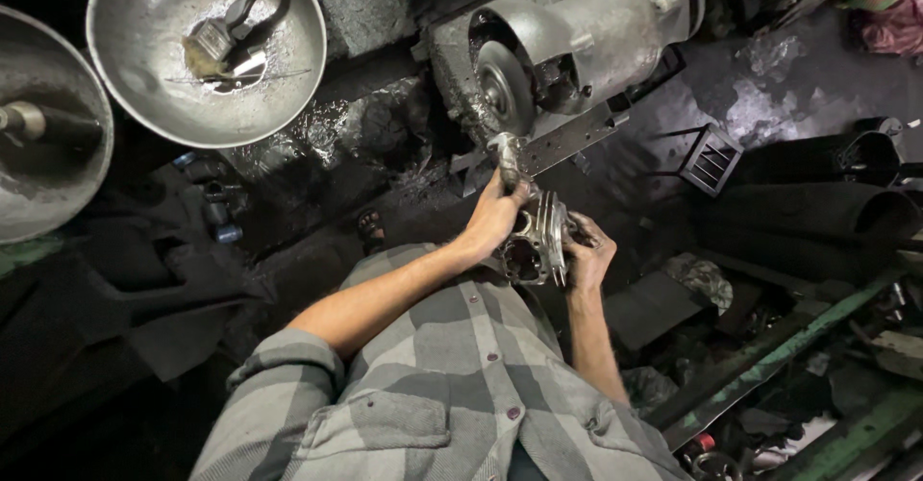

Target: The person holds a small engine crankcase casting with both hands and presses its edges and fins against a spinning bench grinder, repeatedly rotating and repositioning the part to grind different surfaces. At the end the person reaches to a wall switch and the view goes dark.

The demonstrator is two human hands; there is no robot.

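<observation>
The bench grinder [577, 44] served as the reference point. Directly below its grinding wheel [507, 87], the person held a finned metal cylinder block [538, 241] in both hands. The left hand [495, 214] was clamped on the block's near side, its fingers reaching up toward a small metal projection [507, 157] that stood just under the wheel; whether that projection touched the wheel could not be determined. The right hand [588, 253] was closed around the block's far side, fingers wrapped over the fins. To the left of the grinder, a round metal basin [125, 68] held a brush [226, 29] lying in a shallow residue. A second basin [58, 145] sat farther left, partly cut off by the frame edge.
</observation>
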